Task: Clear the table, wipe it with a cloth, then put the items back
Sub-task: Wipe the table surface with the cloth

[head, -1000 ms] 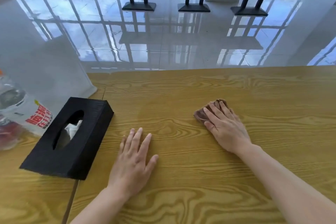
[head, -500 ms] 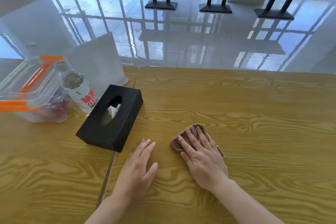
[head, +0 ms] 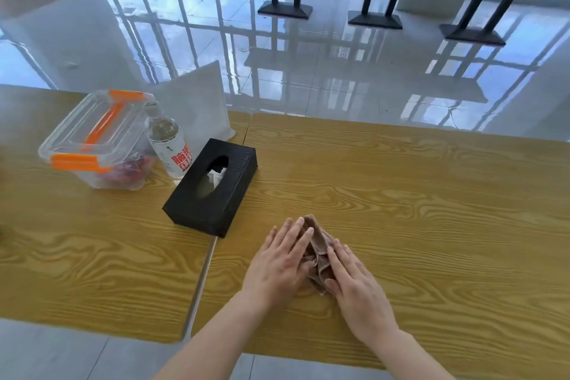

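The left hand (head: 279, 259) and the right hand (head: 354, 284) lay on the wooden table (head: 431, 210) with fingers straight, grasping nothing and pressing a bunched brown cloth (head: 319, 251) from either side. The cloth sat between the two palms, near the black tissue box (head: 212, 188), on the person's side of it and a little to its right. A white tissue showed in the box's slot. Just beside the box's far left edge stood a plastic bottle (head: 168, 145) with a red-lettered label. Left of the box, beyond the bottle, was a clear lidded container (head: 92, 133) with orange clasps. Behind the box stood a white upright card (head: 197, 102)
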The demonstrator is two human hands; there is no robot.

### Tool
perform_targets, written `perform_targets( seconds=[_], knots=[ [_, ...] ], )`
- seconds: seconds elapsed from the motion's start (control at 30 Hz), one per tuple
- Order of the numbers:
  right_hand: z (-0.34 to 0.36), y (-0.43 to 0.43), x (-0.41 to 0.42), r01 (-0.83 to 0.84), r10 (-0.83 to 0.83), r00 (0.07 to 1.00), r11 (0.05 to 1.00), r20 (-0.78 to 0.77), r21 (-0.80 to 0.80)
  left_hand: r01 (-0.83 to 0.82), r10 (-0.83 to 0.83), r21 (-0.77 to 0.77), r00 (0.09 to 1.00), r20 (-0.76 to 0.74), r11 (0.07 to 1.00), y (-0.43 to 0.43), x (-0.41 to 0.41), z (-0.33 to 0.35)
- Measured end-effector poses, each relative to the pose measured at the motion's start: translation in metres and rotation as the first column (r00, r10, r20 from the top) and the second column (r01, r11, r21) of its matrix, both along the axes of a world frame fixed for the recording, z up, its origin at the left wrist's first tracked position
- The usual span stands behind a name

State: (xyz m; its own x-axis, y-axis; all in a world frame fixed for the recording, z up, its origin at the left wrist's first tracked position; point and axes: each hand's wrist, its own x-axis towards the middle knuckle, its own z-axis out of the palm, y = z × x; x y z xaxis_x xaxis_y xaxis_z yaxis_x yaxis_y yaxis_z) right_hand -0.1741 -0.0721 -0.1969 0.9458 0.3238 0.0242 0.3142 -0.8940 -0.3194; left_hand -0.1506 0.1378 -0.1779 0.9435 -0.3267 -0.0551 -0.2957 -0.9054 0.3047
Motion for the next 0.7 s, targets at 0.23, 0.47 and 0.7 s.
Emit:
perform_targets(
  seconds=[0.23, 0.47, 0.7],
  knots=[
    [-0.003, 0.021, -0.003, 0.020, -0.010, 0.996, 0.993, 0.084, -0.112, -0.017, 0.020, 0.040, 0.997, -0.078, 0.999, 0.000, -0.012, -0.008],
    [0.004, 0.066, -0.030, -0.114, 0.121, 0.987, 0.991, 0.106, -0.077, -0.131, 0.132, 0.035, 0.990, -0.047, 0.991, 0.050, -0.061, -0.021],
    [0.019, 0.136, -0.034, -0.195, 0.191, 0.969, 0.981, 0.160, 0.010, -0.154, 0.154, 0.049, 0.988, 0.016, 0.987, 0.105, -0.083, -0.017]
  ],
)
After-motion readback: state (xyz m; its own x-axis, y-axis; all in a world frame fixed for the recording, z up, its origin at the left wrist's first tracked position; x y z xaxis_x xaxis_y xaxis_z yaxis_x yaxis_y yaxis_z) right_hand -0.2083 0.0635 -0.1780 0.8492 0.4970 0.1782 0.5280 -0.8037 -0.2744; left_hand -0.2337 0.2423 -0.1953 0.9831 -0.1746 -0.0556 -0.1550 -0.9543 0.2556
